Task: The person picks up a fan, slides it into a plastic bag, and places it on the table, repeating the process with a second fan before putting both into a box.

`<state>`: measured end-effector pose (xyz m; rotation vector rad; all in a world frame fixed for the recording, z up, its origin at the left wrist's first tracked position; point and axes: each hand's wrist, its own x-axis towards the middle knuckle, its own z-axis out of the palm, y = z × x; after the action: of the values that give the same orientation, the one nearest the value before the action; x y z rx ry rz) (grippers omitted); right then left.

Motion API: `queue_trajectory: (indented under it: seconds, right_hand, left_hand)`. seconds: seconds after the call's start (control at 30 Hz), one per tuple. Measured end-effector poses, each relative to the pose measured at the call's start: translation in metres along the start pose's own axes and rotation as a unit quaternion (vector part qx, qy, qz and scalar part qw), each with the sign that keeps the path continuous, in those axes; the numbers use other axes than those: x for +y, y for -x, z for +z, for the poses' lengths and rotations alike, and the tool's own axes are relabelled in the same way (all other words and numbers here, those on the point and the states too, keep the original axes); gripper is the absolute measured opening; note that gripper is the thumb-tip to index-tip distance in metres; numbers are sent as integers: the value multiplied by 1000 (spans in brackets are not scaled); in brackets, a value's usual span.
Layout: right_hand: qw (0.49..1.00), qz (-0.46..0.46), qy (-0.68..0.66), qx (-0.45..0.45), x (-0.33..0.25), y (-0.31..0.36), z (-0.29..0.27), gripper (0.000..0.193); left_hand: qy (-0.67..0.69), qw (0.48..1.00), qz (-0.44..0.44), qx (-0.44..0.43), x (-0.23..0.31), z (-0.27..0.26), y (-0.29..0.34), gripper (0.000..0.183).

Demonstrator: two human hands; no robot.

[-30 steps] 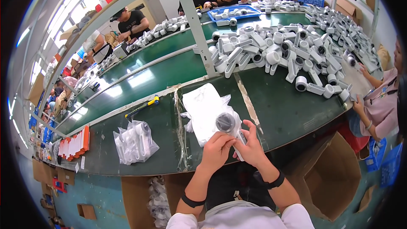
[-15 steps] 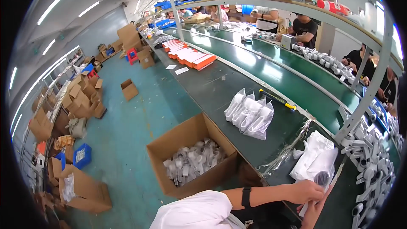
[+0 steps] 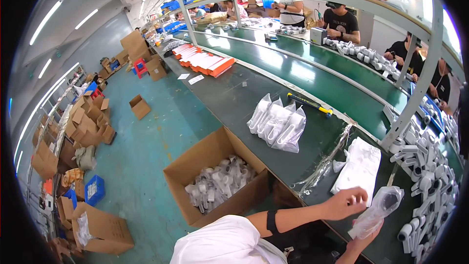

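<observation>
My right hand (image 3: 365, 240) is closed around the lower part of a clear plastic bag (image 3: 378, 210). Inside it appears a pale handheld device with a round head, blurred by the plastic. My left hand (image 3: 349, 202) hovers just left of that bag, fingers loosely bent and apart, with nothing visible in it. Beyond it lies a stack of flat white plastic bags (image 3: 360, 164) on the dark workbench (image 3: 215, 95). Several bagged white devices (image 3: 278, 123) stand in a row farther along the bench.
Loose white devices (image 3: 425, 181) are heaped at right. A cardboard box (image 3: 178, 171) of bagged devices stands left, below the bench edge. A yellow-and-black tool (image 3: 310, 103) and orange-white cartons (image 3: 202, 61) lie on the bench. A shelf post (image 3: 415, 88) rises at right; co-workers sit across the green conveyor (image 3: 293, 71).
My left hand has let go and moved up and left, away from my right. The bagged device is now in full view, tilted up to the right. The whole view has shifted slightly.
</observation>
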<state>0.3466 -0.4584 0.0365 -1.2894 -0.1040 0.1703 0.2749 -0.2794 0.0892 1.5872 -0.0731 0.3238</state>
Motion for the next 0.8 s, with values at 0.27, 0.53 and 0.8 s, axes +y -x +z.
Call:
queue_trajectory:
  seconds: [0.27, 0.53, 0.8]
  right_hand:
    - [968, -197, 150, -38, 5, 16, 41, 55]
    - [919, -274, 283, 2, -26, 14, 45, 28]
    - [926, -254, 278, 29, 10, 45, 37, 29]
  left_hand:
    - [331, 924, -175, -77, -1, 28, 18, 61]
    - [368, 919, -140, 23, -8, 14, 19, 44]
    - [420, 889, -129, 132, 4, 5, 5, 30]
